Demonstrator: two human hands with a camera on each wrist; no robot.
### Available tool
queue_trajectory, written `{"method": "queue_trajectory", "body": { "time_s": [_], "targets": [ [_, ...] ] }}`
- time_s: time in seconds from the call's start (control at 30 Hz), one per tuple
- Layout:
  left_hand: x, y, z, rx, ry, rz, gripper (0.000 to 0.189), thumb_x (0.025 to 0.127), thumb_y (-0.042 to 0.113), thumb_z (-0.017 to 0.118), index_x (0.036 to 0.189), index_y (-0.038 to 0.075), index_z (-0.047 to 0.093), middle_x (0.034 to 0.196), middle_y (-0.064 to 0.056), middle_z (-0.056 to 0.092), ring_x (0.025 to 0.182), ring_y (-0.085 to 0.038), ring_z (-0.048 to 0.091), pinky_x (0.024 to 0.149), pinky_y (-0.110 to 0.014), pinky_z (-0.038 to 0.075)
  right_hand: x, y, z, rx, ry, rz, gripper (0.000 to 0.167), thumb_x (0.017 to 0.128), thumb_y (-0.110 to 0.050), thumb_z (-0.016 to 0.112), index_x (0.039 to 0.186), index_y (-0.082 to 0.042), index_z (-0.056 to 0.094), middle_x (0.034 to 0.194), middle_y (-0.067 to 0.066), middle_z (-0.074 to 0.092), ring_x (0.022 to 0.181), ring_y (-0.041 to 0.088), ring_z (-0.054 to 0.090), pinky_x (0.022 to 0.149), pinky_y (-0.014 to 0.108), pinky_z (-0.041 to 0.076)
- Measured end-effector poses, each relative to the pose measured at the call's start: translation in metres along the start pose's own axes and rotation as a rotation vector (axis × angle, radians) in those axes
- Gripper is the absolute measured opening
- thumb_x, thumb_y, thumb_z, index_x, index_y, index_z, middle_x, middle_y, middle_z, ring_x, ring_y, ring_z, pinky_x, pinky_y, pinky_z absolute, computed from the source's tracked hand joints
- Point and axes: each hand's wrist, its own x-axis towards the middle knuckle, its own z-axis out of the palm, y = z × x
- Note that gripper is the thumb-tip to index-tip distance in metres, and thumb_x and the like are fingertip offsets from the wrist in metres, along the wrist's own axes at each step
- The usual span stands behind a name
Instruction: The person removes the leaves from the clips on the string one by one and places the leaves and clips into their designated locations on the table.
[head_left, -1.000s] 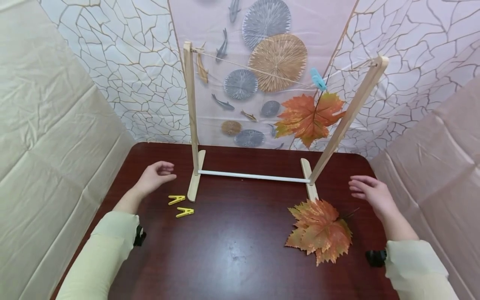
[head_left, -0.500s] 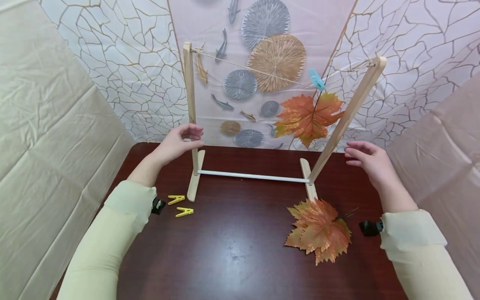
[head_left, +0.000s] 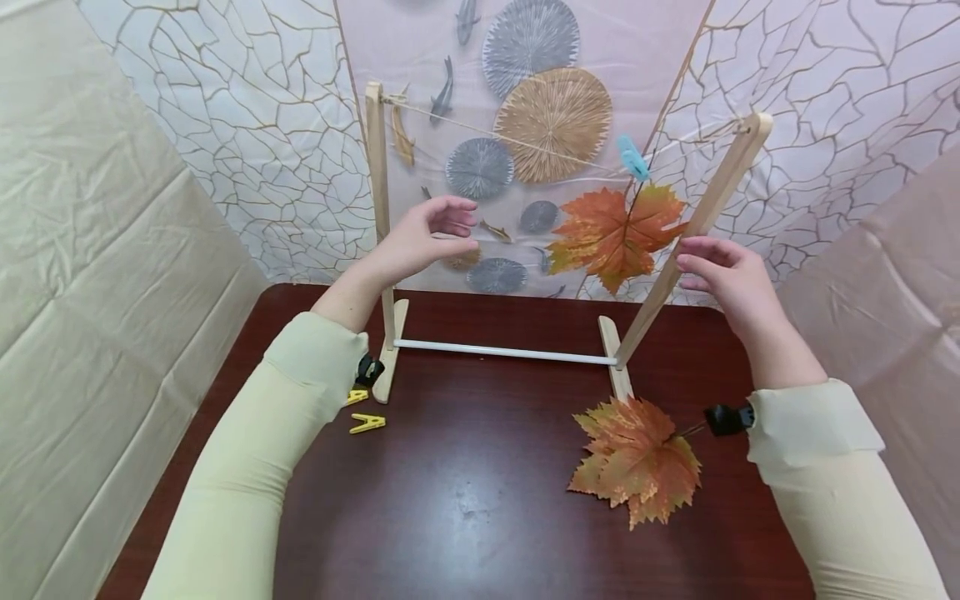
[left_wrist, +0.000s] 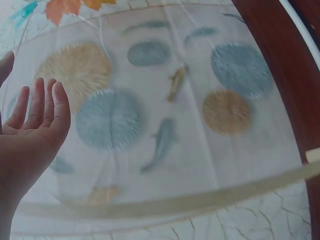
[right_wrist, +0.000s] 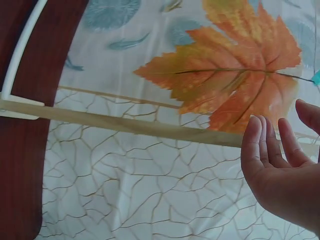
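Observation:
An orange maple leaf (head_left: pixel 618 233) hangs by its stem from a light blue clothespin (head_left: pixel 633 158) on a string (head_left: pixel 510 140). The string runs between the two posts of a wooden frame (head_left: pixel 381 192). My left hand (head_left: pixel 420 237), fingers loosely bent and holding nothing, is raised in front of the left post, left of the leaf. My right hand (head_left: pixel 731 279) is also empty, its fingertips right by the right post (head_left: pixel 712 196). In the right wrist view the hanging leaf (right_wrist: pixel 235 70) shows just beyond that hand.
More maple leaves (head_left: pixel 637 462) lie overlapping at the table's right. Two yellow clothespins (head_left: pixel 367 423) lie at the left, one partly hidden behind the left wrist camera. A white rod (head_left: pixel 502 352) joins the frame's feet on the dark red table (head_left: pixel 465 483). Patterned cloth hangs behind.
Both hands have risen from low beside the frame. The left hand has moved up and right past the left post; the right hand has moved up to the right post. The leaves have stayed put.

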Motion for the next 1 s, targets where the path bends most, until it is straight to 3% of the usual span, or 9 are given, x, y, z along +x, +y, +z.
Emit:
{"method": "queue_trajectory", "body": {
  "time_s": [0.13,0.4,0.67,0.9,1.0],
  "targets": [
    [0.01,0.013,0.011,-0.038,-0.006,0.035,0.049,0.083,0.005,0.067,0.129,0.004,0.05,0.124,-0.016,0.057,0.111,-0.025,0.057,0.094,-0.031,0.048,0.003,-0.011,0.005,-0.016,0.01,-0.003,0.014,0.088,-0.017,0.063,0.102,-0.019,0.064,0.09,-0.014,0.064,0.082,0.001,0.06,0.065,0.014,0.052],
    [0.029,0.031,0.028,-0.104,-0.001,0.076,0.051,0.085,0.01,0.067,0.132,0.007,0.048,0.127,-0.011,0.056,0.114,-0.023,0.056,0.093,-0.027,0.048,0.009,-0.027,0.01,0.034,0.007,-0.025,0.038,0.086,-0.016,0.066,0.12,-0.003,0.054,0.093,-0.01,0.065,0.079,0.002,0.062,0.064,0.015,0.053],
    [0.049,0.05,0.045,-0.136,0.001,0.125,0.051,0.085,0.011,0.068,0.132,0.006,0.048,0.129,-0.012,0.056,0.115,-0.022,0.057,0.093,-0.023,0.048,0.014,-0.042,0.026,-0.009,0.007,-0.035,0.042,0.087,-0.017,0.066,0.124,-0.004,0.052,0.098,-0.008,0.062,0.084,0.003,0.061,0.065,0.014,0.052],
    [0.062,0.065,0.058,-0.182,-0.026,0.097,0.055,0.084,0.01,0.069,0.134,0.009,0.046,0.132,-0.009,0.054,0.116,-0.017,0.057,0.09,-0.018,0.048,0.022,-0.049,0.036,0.0,0.012,-0.054,0.047,0.087,-0.015,0.065,0.129,-0.002,0.049,0.099,-0.007,0.059,0.083,0.003,0.059,0.064,0.015,0.053],
    [0.068,0.07,0.062,-0.189,-0.039,0.086,0.059,0.083,0.01,0.07,0.136,0.009,0.045,0.134,-0.008,0.052,0.118,-0.017,0.055,0.09,-0.017,0.048,0.026,-0.051,0.04,-0.031,0.029,-0.038,0.051,0.088,-0.015,0.064,0.133,-0.001,0.045,0.107,-0.003,0.058,0.084,0.001,0.058,0.064,0.014,0.052]
  ]
}}
